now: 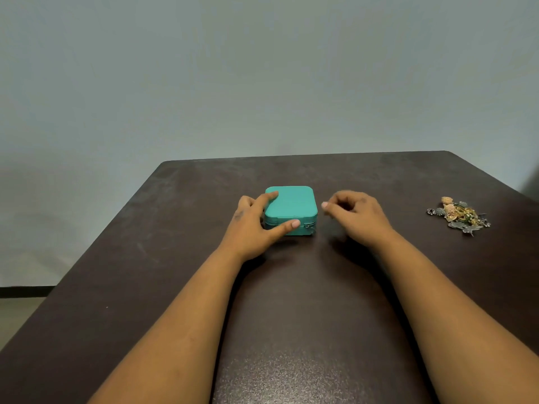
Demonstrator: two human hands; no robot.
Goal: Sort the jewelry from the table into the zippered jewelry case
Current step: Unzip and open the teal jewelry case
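Note:
A teal zippered jewelry case (294, 204) lies closed in the middle of the dark table (291, 301), its zipper pull at the front right corner. My left hand (253, 225) holds the case from the left, the forefinger on the lid and the thumb against the front wall. Just right of the case my right hand (354, 214) hovers with curled fingers, holding nothing and slightly blurred. A heap of gold and silver jewelry (459, 215) lies far to the right on the table.
The table's far edge runs close behind the case, below a plain grey wall. Floor shows past the table's left edge.

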